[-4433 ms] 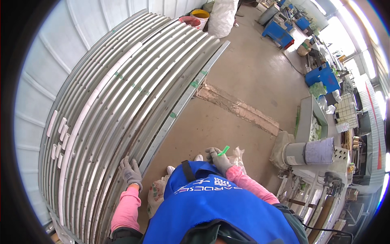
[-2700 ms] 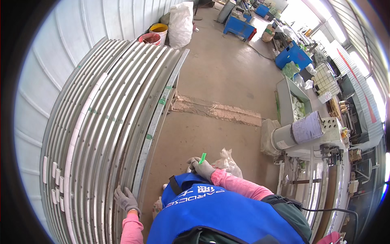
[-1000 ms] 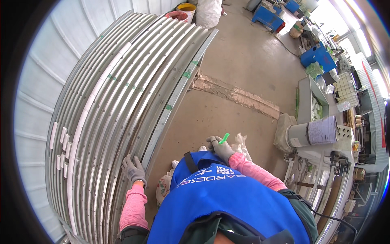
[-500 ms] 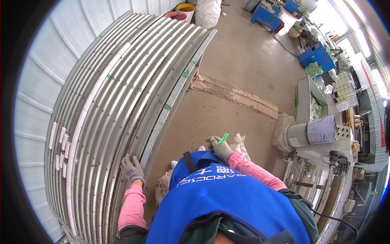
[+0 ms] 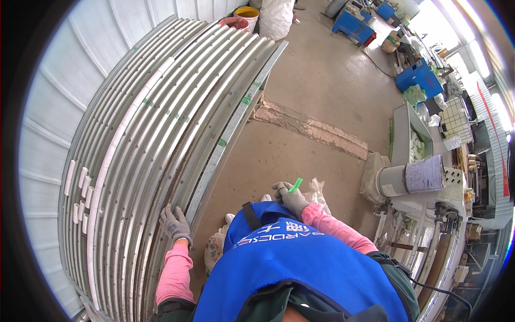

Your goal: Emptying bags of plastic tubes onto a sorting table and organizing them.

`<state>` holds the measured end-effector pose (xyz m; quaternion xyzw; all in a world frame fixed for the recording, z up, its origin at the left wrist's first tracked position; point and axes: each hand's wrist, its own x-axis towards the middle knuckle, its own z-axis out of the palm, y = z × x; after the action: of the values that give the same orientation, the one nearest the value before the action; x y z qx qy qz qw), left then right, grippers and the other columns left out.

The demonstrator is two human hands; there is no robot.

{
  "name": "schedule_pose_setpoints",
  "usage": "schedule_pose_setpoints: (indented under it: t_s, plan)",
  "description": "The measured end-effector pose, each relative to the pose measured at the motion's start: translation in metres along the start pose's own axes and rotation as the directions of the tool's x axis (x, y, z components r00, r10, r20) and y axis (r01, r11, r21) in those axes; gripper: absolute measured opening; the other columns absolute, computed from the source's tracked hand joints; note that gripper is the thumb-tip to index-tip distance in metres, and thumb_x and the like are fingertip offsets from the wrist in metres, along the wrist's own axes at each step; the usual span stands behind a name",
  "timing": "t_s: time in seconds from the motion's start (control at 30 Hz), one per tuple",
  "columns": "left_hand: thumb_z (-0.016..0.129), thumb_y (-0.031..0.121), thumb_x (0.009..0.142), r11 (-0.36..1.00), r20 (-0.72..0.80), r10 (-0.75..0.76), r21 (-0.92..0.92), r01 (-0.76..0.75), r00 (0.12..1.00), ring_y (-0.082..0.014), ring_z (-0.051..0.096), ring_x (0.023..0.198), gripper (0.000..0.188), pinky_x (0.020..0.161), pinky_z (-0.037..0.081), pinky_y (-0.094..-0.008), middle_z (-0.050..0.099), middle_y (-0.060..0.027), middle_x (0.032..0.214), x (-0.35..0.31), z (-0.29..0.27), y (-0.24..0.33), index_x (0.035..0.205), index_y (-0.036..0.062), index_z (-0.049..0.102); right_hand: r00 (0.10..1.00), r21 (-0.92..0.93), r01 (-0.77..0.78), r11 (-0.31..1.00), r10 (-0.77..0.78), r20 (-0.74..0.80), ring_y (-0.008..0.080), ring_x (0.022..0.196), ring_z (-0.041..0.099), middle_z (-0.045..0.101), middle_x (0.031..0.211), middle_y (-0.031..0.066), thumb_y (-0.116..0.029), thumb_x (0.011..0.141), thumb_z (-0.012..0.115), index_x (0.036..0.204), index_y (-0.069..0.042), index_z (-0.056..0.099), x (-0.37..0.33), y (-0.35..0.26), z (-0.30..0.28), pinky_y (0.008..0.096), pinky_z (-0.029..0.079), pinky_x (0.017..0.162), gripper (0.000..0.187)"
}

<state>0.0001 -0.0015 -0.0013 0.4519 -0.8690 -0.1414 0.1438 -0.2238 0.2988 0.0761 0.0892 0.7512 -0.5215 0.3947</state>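
Left hand: your gloved left hand (image 5: 174, 224) is resting on the near right part of the metal rails (image 5: 188, 115), fingers a bit apart, nothing gripped that I can see.
Right hand: your gloved right hand (image 5: 291, 199) is out in front of your blue apron (image 5: 284, 252), fingers curled and clamped on a green strip (image 5: 295, 185) that sticks up from it.
Rails: a big ribbed spread filling the left side, running near to far, with bits of green tape (image 5: 246, 100) on them and some short white tubes (image 5: 85, 189) lying over on the left.
Floor: brownish and smooth, with a rough patched band (image 5: 316, 131) crossing the middle.
Wall: pale ribbed panels (image 5: 45, 147) on the far left.
Far end: yellow-lined bucket (image 5: 247, 13), red bucket (image 5: 235, 22) and white sack (image 5: 276, 20), all just past the rails.
Right side: grey trough (image 5: 400, 134), lilac-sided bucket (image 5: 424, 173), blue machine (image 5: 420, 78) farther back, loads of clutter.
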Motion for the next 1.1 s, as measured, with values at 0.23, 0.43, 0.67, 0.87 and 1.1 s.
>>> schedule_pose_setpoints:
  t_s: [0.23, 0.43, 0.67, 0.87, 1.1]
  plan:
    - [0.054, 0.029, 0.090, 1.000, -0.002, 0.006, -0.024, -0.006, 1.000, -0.0365, 0.051, 0.106, 0.036, 0.091, 0.040, -0.0459, 0.055, -0.0176, 0.117, 0.001, -0.001, 0.001, 0.117, 0.0055, 0.055, 1.000, 0.033, -0.005, 0.999, 0.005, 0.013, 0.0121, 0.064, 0.057, 0.058, 0.076, 0.0033, -0.027, 0.098, 0.041, 0.110, -0.004, 0.058, 0.003, 0.004, -0.001, 0.0255, 0.046, 0.059, 0.031]
    - [0.052, 0.029, 0.092, 1.000, 0.016, -0.001, -0.003, 0.001, 1.000, -0.0359, 0.050, 0.108, 0.036, 0.091, 0.041, -0.0446, 0.055, -0.0177, 0.116, 0.000, -0.004, 0.003, 0.115, 0.0027, 0.056, 1.000, 0.012, 0.008, 1.000, -0.008, 0.018, 0.0125, 0.064, 0.057, 0.058, 0.074, 0.0040, -0.027, 0.098, 0.041, 0.110, -0.003, 0.057, 0.003, 0.006, -0.001, 0.0257, 0.046, 0.059, 0.031]
    - [0.052, 0.029, 0.092, 1.000, 0.016, -0.006, -0.002, 0.006, 1.000, -0.0356, 0.050, 0.107, 0.035, 0.091, 0.041, -0.0443, 0.055, -0.0173, 0.116, 0.000, -0.004, 0.003, 0.116, 0.0039, 0.056, 1.000, 0.056, 0.010, 0.998, -0.011, 0.015, 0.0124, 0.063, 0.057, 0.058, 0.075, 0.0040, -0.027, 0.098, 0.041, 0.110, -0.004, 0.057, 0.010, 0.014, -0.001, 0.0262, 0.046, 0.058, 0.031]
    - [0.052, 0.029, 0.092, 1.000, 0.013, -0.010, 0.005, 0.010, 1.000, -0.0353, 0.050, 0.107, 0.035, 0.091, 0.040, -0.0440, 0.055, -0.0169, 0.116, 0.000, -0.003, 0.002, 0.116, 0.0046, 0.056, 1.000, 0.065, 0.016, 0.998, -0.016, 0.008, 0.0120, 0.062, 0.056, 0.058, 0.076, 0.0030, -0.028, 0.098, 0.042, 0.109, -0.004, 0.058, 0.011, 0.016, -0.001, 0.0259, 0.046, 0.058, 0.031]
    - [0.052, 0.029, 0.092, 1.000, 0.021, -0.010, -0.009, 0.011, 1.000, -0.0358, 0.050, 0.107, 0.035, 0.091, 0.040, -0.0442, 0.055, -0.0172, 0.116, 0.000, -0.005, 0.005, 0.117, 0.0049, 0.056, 1.000, 0.036, 0.015, 0.999, -0.015, 0.000, 0.0116, 0.063, 0.056, 0.058, 0.077, 0.0026, -0.028, 0.098, 0.041, 0.110, -0.004, 0.058, 0.012, 0.017, -0.001, 0.0252, 0.047, 0.059, 0.031]
